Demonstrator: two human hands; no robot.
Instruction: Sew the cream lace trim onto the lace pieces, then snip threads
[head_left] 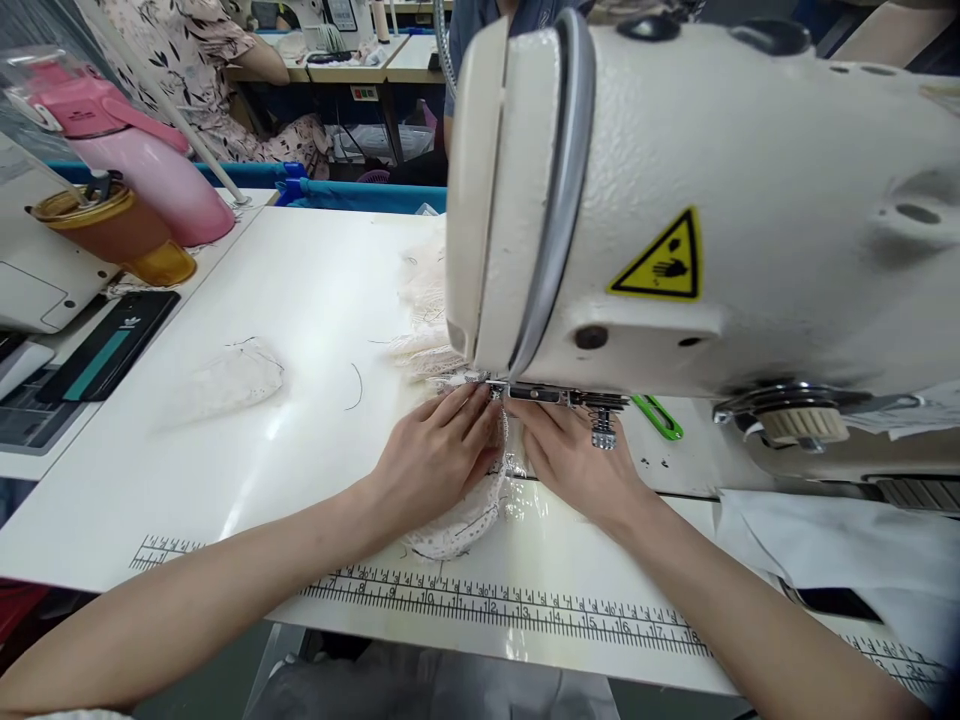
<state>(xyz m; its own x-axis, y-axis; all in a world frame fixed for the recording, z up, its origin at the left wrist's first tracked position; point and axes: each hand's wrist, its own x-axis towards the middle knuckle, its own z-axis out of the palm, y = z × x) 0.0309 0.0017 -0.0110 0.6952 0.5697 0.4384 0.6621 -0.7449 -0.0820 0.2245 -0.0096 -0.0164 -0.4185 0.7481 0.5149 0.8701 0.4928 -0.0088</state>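
Note:
A curved piece of white lace fabric [457, 525] lies under the sewing machine's needle area, its rounded end toward me. My left hand [442, 440] is closed on its left side, fingertips close to the presser foot and thumb bent in at the lace edge. To the right of the seam, my right hand [574, 450] lies low with its fingers stretched toward the presser foot. The machine's metal attachment [600, 415] partly covers those fingers. The sewing machine head [675, 180] hangs over both hands and hides the needle. More gathered cream lace [427, 300] lies behind the foot.
Left on the white table [315, 260] are a thin sheer piece [232, 380] and loose threads. Beyond stand a pink bottle [142, 170], an amber cup [120, 230] and a black case [109, 345]. Green thread snips [658, 417] and white cloth [847, 550] lie right. People sit behind.

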